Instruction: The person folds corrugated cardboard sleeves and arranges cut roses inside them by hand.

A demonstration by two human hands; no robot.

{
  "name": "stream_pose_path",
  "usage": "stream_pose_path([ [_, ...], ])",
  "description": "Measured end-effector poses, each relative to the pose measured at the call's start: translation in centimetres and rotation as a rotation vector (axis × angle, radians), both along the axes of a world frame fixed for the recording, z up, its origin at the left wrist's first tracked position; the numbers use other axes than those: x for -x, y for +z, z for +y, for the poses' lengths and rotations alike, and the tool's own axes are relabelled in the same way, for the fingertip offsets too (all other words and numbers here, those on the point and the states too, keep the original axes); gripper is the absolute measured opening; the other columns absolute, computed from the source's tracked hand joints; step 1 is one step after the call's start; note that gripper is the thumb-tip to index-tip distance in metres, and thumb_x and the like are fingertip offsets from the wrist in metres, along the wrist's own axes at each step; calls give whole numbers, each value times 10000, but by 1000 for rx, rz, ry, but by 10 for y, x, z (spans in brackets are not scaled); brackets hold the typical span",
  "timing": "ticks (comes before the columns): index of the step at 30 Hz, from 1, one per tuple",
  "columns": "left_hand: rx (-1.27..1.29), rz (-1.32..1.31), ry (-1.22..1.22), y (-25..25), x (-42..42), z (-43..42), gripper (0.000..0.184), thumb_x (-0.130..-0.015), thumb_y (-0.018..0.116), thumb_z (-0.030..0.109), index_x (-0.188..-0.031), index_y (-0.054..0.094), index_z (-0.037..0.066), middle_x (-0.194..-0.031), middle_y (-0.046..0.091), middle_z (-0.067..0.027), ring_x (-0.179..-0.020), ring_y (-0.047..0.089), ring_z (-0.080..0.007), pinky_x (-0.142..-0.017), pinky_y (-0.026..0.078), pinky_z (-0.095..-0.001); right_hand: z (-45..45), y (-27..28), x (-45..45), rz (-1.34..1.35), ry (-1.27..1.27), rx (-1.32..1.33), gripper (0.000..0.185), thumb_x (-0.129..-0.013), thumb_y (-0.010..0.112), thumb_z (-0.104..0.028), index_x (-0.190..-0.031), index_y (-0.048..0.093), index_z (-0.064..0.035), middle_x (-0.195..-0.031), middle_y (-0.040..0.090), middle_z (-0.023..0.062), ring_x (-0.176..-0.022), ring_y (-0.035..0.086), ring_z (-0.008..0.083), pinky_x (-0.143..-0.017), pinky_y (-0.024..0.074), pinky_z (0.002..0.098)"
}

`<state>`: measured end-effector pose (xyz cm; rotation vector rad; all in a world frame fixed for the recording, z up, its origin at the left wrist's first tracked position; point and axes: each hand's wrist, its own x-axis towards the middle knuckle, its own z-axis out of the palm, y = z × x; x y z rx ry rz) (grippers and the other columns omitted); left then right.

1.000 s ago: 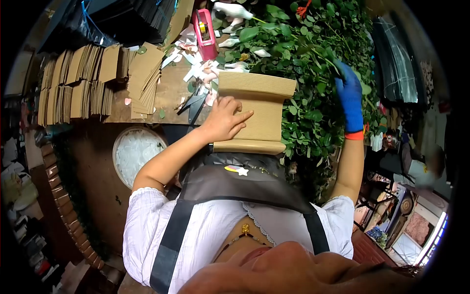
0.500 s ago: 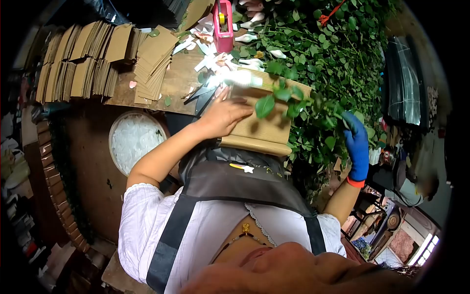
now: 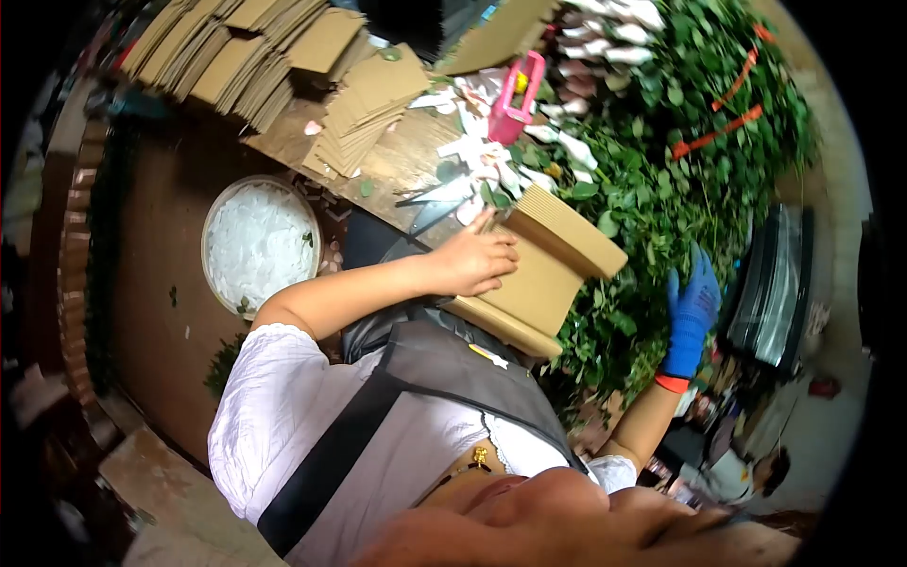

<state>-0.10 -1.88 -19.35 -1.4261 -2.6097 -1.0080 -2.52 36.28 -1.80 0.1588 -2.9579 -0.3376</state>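
My left hand point(image 3: 472, 262) rests bare, fingers spread, on the left side of a bent piece of corrugated cardboard point(image 3: 540, 274). That cardboard has a raised, curled edge at its front and back. In a blue glove with an orange cuff, my right hand point(image 3: 694, 312) is stretched out at the edge of a heap of leafy green stems point(image 3: 652, 198), fingers apart. I see no stem in it. Beyond my left hand lie dark scissors point(image 3: 436, 203) among white scraps. A pink tape dispenser point(image 3: 517, 99) stands behind them, beside white-wrapped flower heads point(image 3: 614, 38).
Stacks of cardboard pieces point(image 3: 246, 66) and a fan of loose sheets point(image 3: 373, 109) lie on the wooden table point(image 3: 402, 156). A round bucket point(image 3: 210, 260) of white wrappers stands on the floor at left. Red ties point(image 3: 723, 132) lie over the foliage. Another person point(image 3: 737, 472) is at far right.
The leafy stem with a white-wrapped head, held over the cardboard by my right hand, has left the cardboard. My gloved fingers have opened. The whole view has turned.
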Motion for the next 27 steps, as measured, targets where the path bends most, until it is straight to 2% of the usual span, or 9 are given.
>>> stream_pose_path([
  [3, -53, 21, 12, -10, -1, 3, 362, -799, 749, 286, -1119, 692, 127, -1193, 646, -14, -1316, 517, -222, -1198, 171, -671, -119, 7, 54, 90, 518, 438, 462, -890, 726, -173, -1330, 624, -76, -1290, 656, 177, -1158, 639, 358, -1001, 496, 440],
  [8, -139, 13, 48, -13, -1, 8, 316, -767, 781, 305, -1011, 699, 121, -1163, 659, -1, -1270, 540, -229, -1210, 143, -660, -285, -66, 137, -101, 944, 389, 583, -850, 749, -269, -1371, 557, -94, -1312, 614, 157, -1133, 621, 355, -947, 502, 433],
  [12, -166, 66, 105, -11, -3, 10, 248, -688, 788, 276, -838, 695, 101, -1049, 681, 9, -1203, 582, -220, -1173, 205, -672, -383, -143, 198, -111, 799, 207, 728, -781, 763, -345, -1408, 478, -109, -1361, 574, 170, -1212, 585, 327, -988, 477, 443],
  [13, -221, 75, 102, -16, -4, 11, 468, -731, 768, 238, -1169, 673, 101, -1233, 634, -53, -1249, 544, -299, -1203, 212, -606, -401, -157, 205, -129, 761, 159, 669, -835, 707, -328, -1422, 469, -114, -1392, 557, 166, -1250, 566, 325, -1009, 466, 450],
  [18, -544, -419, 132, -14, 3, 27, 587, -917, 646, 256, -1466, 475, 134, -1472, 491, -103, -1365, 434, -295, -1202, 261, -470, -426, -243, 204, 20, 681, 98, 503, -956, 476, -192, -1456, 459, -135, -1447, 518, 136, -1316, 511, 345, -1071, 417, 478],
  [21, -910, -596, 25, -29, -7, 32, 456, -1016, 529, 249, -1453, 495, 124, -1484, 489, -93, -1391, 405, -290, -1199, 264, -467, -420, -271, 205, 186, 787, 72, 388, -918, 528, -179, -1301, 575, -142, -1355, 579, 102, -1273, 533, 313, -1033, 432, 468],
  [23, -556, -284, 181, -59, -3, 51, 840, -729, 810, 298, -1479, 476, 119, -1526, 443, -135, -1421, 369, -340, -1213, 262, -462, -421, -236, 193, 165, 839, 37, 291, -890, 558, -158, -1172, 629, -151, -1270, 632, 68, -1227, 572, 277, -1011, 441, 455],
  [25, -422, -193, 184, -61, -3, 56, 1007, -574, 865, 278, -1482, 470, 94, -1533, 432, -159, -1429, 358, -376, -1222, 259, -474, -417, -215, 185, 16, 864, 16, 246, -866, 587, -142, -1105, 642, -156, -1191, 668, 49, -1177, 604, 253, -992, 457, 425],
  [27, -491, -107, 267, -38, -5, 43, 640, -763, 705, 195, -1370, 550, 64, -1413, 518, -187, -1303, 459, -404, -1138, 363, -486, -410, -217, 185, -127, 811, -168, 312, -867, 605, -161, -1174, 651, -182, -1161, 697, 58, -1051, 667, 279, -910, 507, 406],
])
